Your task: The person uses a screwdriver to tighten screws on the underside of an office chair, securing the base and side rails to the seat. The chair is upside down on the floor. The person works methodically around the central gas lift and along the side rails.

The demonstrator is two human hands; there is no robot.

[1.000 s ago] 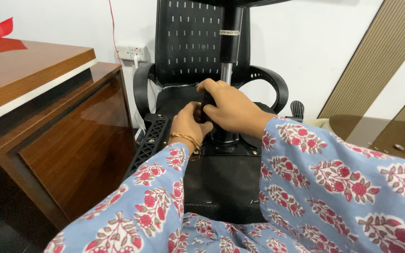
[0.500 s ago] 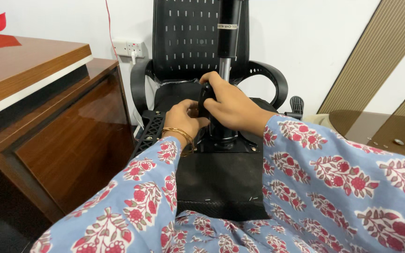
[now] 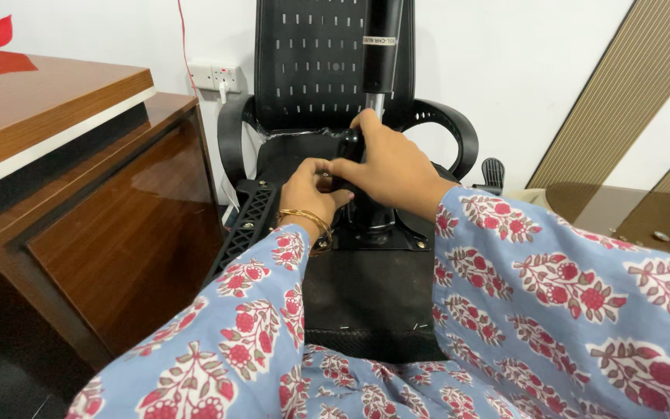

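Hands on the underside of an upturned office chair

Sleeves of blue cloth with red flower prints fill the near part of the view, and between them lies the black seat underside (image 3: 366, 299) of an office chair turned over. Past the cuffs, the left hand (image 3: 309, 191), with gold bangles at the wrist, has its fingers curled against a black lever knob (image 3: 348, 149) beside the seat's metal plate. The right hand (image 3: 388, 164) is clenched around the same knob and partly covers the foot of the gas-lift column (image 3: 378, 54), which rises black above a short silver section. A narrow pale label rings that column near its upper part. Behind the hands stand the perforated black chair back (image 3: 309, 62) and two curved armrests. To the left a glossy brown wooden bench (image 3: 79, 171) stands close beside the chair, with something red on its far corner. A white wall socket (image 3: 216, 77) sits on the wall beyond.
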